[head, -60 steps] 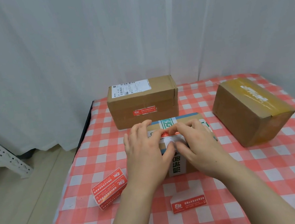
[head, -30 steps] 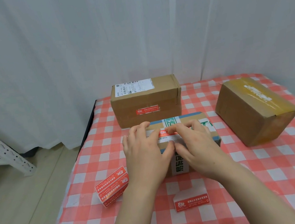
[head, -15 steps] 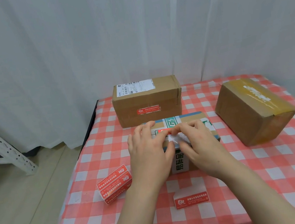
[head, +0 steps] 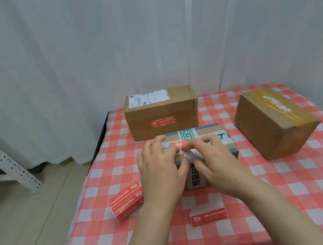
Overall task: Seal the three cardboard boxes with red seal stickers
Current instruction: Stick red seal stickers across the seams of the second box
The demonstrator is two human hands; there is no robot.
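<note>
Peeling further, the right hand (head: 218,166) pinches the white backing (head: 192,153) while the left hand (head: 159,172) lies flat, pressing the sticker (head: 179,144), now showing more red, onto the middle box (head: 207,131), so the second seal seems nearly on.

In mid-frame, the left hand (head: 160,176) has drawn its fingers slightly leftward off the sticker (head: 178,144) (red logo end now uncovered) on the middle box (head: 209,131).

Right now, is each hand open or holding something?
Left hand: open, flat on the middle box.
Right hand: pinching the red seal sticker on it.
</note>
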